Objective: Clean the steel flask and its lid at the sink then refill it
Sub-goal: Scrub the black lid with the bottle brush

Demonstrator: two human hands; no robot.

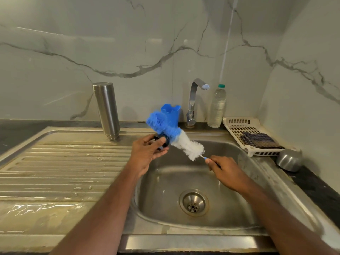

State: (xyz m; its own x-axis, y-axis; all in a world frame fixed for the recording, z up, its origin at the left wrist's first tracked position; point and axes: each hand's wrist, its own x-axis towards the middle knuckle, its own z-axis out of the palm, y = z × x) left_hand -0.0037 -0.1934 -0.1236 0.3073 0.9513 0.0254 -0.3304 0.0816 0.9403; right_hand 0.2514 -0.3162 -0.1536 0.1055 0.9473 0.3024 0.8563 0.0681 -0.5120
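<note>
Steel flask (pixel 106 110) stands upside down on the draining board (pixel 64 162), left of the sink basin (pixel 184 181), and we can read no brand or writing on it or on the plastic bottle (pixel 217 107). Our left hand (pixel 147 153) curls around the dark lid (pixel 161 141) over the basin's rim. Our right hand (pixel 223 170) pinches the handle of the blue-and-white bottle brush (pixel 176 137), whose bristles touch the lid.

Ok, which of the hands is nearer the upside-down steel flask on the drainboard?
Left. The left hand, holding the dark lid, is just right of and in front of the flask. The right hand, gripping the brush handle, is farther right over the sink.
</note>
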